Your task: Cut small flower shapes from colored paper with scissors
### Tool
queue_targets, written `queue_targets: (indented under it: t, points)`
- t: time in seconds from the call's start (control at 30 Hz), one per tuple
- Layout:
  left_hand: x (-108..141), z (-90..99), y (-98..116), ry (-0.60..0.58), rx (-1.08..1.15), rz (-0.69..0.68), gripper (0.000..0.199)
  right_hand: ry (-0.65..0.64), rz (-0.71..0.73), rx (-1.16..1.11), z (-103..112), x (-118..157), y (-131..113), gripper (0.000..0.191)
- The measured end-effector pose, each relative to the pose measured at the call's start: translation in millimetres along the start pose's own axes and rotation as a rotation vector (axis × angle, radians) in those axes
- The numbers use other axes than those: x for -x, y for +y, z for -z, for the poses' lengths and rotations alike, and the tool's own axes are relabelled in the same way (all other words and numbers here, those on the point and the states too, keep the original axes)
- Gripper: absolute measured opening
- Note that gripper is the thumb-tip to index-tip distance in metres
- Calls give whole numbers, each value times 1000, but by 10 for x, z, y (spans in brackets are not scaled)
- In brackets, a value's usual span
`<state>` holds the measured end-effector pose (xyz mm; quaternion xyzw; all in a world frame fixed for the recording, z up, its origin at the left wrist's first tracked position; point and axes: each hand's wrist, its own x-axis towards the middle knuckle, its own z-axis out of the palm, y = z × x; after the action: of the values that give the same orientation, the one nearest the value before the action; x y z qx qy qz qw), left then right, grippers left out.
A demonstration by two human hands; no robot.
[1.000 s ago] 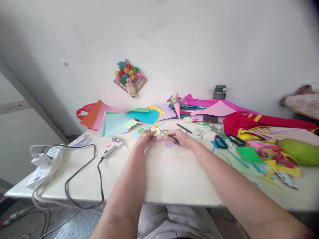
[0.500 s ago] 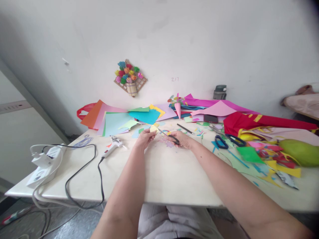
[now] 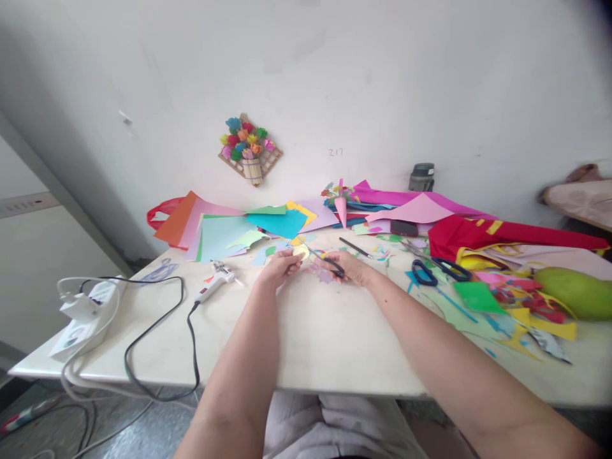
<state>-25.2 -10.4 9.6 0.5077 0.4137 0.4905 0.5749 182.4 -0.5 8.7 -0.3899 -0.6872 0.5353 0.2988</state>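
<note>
Between the closed fingertips of my left hand [image 3: 283, 266] is a small pale yellow piece of paper [image 3: 301, 253]. My right hand [image 3: 348, 268] is closed around the dark handles of a small pair of scissors [image 3: 331, 262]. The blades point left and away from me, close beside the yellow paper; whether they touch it I cannot make out. Small coloured paper scraps [image 3: 325, 275] lie on the table under and behind my hands. A black pencil-like stick [image 3: 356, 247] lies just beyond my right hand.
Left on the white table [image 3: 335, 344] are a glue gun [image 3: 215, 284], its black cord, and a power strip [image 3: 88, 322]. Coloured sheets [image 3: 277, 224] and a pink paper cone [image 3: 341, 210] line the back. Larger blue-handled scissors [image 3: 440, 270] and scraps lie right.
The yellow paper has turned in my left fingers and shifted slightly right. The scissor blades have changed angle a little, while my right hand stays in nearly the same place.
</note>
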Motion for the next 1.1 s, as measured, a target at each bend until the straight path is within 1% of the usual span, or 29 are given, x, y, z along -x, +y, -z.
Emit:
queue_targets:
  t: [0.17,0.3,0.5,0.73,0.93,1.1]
  points:
    - [25,-24,24,-16,-7,15,43,-7,2,33,-3,18,-24,29]
    - [27,-31,29,-29,-20,21,41,-7,5,27,-7,17,-26,30]
    - [29,-43,36,-31,-16,25,43,-9,14,26,-4,5,-2,29]
    - [45,-55,51,-28,-14,24,43,-6,17,34,-9,8,-20,34]
    - [32,-42,40,-35,-13,32,40,0,7,42,-12,19,-43,30]
    - [17,-24,22,-41,4,29,40,-5,31,12,-6,-23,8,30]
